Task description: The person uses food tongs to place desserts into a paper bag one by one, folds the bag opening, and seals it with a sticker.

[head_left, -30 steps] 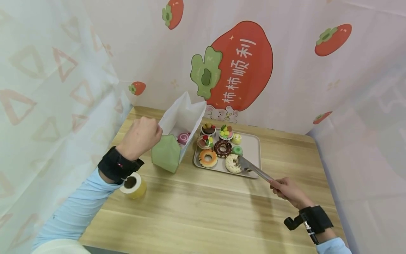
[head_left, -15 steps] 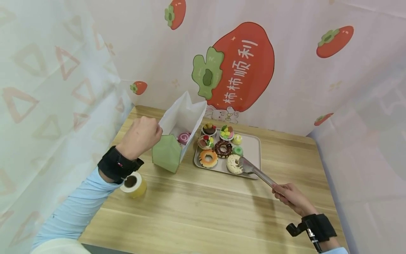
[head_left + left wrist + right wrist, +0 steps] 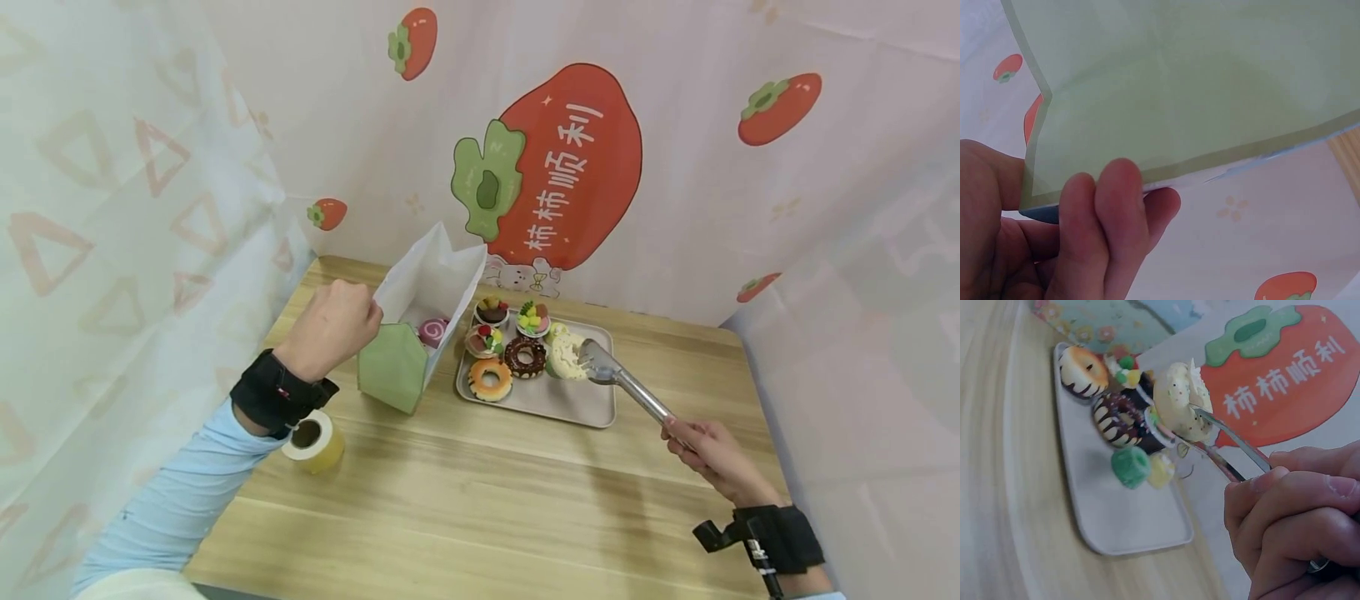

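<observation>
My left hand (image 3: pixel 333 325) grips the top edge of a green paper bag (image 3: pixel 393 367). In the left wrist view, its fingers pinch the rim of the bag (image 3: pixel 1179 87). A purple swirl roll (image 3: pixel 432 332) lies inside the bag, which gapes toward the back. With my right hand (image 3: pixel 712 457) I hold metal tongs (image 3: pixel 641 392). Their tips clasp a cream-coloured sprinkled doughnut (image 3: pixel 567 358), raised above the grey tray (image 3: pixel 547 407). The right wrist view shows the doughnut (image 3: pixel 1179 400) tilted between the tong tips.
On the tray are a chocolate doughnut (image 3: pixel 513 357), an orange-glazed doughnut (image 3: pixel 477 382), several small fruit-topped cups (image 3: pixel 534 319), a green sweet (image 3: pixel 1130 467) and a yellow one (image 3: pixel 1161 470). A tape roll (image 3: pixel 330 448) stands by my left forearm. Printed cloth (image 3: pixel 675 208) hangs behind the table.
The tongs have closed on the cream doughnut and lifted it off the tray, moving up and slightly to the right. My left hand and the bag have stayed in place.
</observation>
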{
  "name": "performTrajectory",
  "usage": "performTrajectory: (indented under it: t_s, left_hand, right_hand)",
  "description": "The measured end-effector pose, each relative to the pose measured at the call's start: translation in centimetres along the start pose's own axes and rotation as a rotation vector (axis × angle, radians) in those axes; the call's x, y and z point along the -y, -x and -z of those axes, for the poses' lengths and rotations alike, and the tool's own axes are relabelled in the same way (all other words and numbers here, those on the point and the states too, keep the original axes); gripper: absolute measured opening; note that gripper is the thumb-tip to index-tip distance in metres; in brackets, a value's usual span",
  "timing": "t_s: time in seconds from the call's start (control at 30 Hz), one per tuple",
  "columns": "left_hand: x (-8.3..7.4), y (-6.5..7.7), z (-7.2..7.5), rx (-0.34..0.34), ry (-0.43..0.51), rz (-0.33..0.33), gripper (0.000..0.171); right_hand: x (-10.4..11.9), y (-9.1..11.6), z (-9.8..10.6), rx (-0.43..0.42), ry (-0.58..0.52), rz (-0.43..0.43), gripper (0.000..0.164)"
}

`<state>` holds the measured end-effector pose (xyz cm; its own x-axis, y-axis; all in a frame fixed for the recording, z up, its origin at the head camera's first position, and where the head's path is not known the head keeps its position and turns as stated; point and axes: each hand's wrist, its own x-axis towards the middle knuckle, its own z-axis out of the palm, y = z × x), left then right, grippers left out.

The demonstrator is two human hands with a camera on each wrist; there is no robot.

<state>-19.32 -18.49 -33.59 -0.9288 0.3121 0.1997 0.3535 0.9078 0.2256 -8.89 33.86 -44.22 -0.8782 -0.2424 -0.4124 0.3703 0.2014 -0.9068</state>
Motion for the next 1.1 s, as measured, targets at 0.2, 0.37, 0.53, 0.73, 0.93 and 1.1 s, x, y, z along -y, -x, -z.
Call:
performTrajectory:
  t_s: [0.2,0.37,0.53,0.73,0.93,1.1]
  left_hand:
    - [-0.1,-0.2,0.2,0.014,-0.002,-0.004,0.04]
    - [-0.1,-0.2,0.3,0.013,-0.007,-0.007,0.039]
    - [-0.2,-0.2,0.3,0.013,-0.002,-0.001,0.04]
    - [-0.2,-0.1,0.3,0.01,-0.002,0.003,0.04]
    - [-0.1,0.1,0.2,0.017,0.005,0.009,0.039]
    - [-0.2,0.1,0.1,-0.01,-0.01,-0.005,0.041]
  right_hand:
    - [1.8,-0.1,-0.3,0.015,-0.039,0.052,0.027]
    - [3.9,-0.6,-1.0,-0.011,-0.015,0.061,0.026]
    - [5.9,-1.3,-1.8,-0.022,0.018,0.092,0.027]
    - [8.0,-2.2,-2.9,-0.011,0.022,0.139,0.027]
    - [9.9,-2.8,-3.8,-0.007,0.039,0.143,0.029]
    - [11.7,-3.1,-4.4,0.005,0.046,0.165,0.03]
